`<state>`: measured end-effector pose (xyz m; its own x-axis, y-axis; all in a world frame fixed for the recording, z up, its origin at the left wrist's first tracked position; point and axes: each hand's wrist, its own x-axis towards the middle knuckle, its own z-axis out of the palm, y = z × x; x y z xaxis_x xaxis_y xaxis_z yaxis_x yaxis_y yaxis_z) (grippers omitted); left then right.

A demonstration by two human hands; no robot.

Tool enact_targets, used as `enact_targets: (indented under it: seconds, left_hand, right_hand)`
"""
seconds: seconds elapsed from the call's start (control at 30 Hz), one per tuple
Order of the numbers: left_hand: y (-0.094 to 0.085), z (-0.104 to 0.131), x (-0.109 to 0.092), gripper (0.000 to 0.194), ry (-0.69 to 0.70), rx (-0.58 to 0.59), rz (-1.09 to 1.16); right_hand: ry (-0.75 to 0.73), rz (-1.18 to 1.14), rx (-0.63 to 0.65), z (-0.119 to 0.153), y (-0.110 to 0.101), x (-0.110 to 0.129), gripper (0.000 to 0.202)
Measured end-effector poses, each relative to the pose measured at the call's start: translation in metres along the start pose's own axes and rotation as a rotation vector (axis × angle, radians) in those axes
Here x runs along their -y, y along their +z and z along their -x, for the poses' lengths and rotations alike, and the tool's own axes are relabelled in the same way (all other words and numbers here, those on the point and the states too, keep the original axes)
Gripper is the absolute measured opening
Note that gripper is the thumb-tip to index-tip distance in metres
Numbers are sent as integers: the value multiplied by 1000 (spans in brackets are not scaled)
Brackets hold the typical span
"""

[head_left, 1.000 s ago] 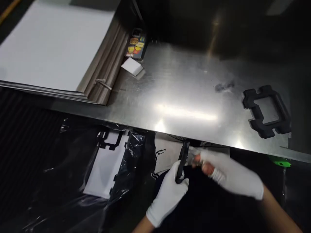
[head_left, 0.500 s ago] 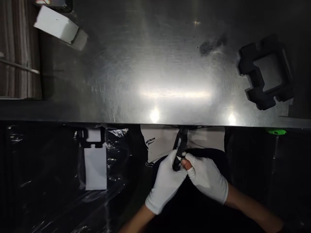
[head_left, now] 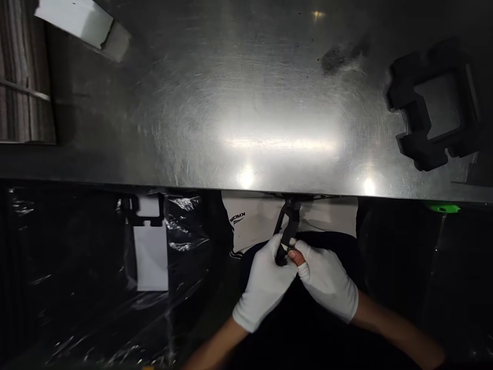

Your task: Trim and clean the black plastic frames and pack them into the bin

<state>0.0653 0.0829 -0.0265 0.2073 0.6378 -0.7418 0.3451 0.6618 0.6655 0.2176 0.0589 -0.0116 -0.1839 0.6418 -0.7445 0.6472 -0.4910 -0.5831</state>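
In front of my lap, below the table's front edge, a black notched foam frame (head_left: 291, 226) is held in both hands. My left hand (head_left: 265, 280), in a white glove, is closed on the frame's near left part. My right hand (head_left: 327, 277), gloved in white with the thumb tip bare, pinches at the same near end, its thumb close to the left fingers. The fingers underneath are hidden. A similar black foam frame (head_left: 418, 115) lies on the metal table (head_left: 246, 87) at the right.
A white box (head_left: 77, 20) sits at the table's back left, beside a strapped brown stack (head_left: 25, 97). Under the table edge, left, black plastic sheeting (head_left: 88, 272) surrounds a white piece (head_left: 151, 257) and another black frame (head_left: 148, 221). A green object (head_left: 443, 207) is at right.
The whole view has shifted slightly, so the white box sits nearer the top left corner. Both hands keep their grip on the foam frame, with only slight finger movement.
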Motion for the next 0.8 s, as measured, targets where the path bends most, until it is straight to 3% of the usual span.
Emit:
enact_targets:
  seconds: [0.6,0.7,0.8]
  left_hand:
    - [6,0,-1,9,29,-78,-3]
    - [8,2,-1,9,40,-121,-24]
    - [5,3,-1,10,48,-90,27]
  right_hand:
    - [18,-5,-134,4,24,-12,33]
    - [21,-46,-134,5,23,-13,41]
    - [-66,-68,-110,7,15,-16,44]
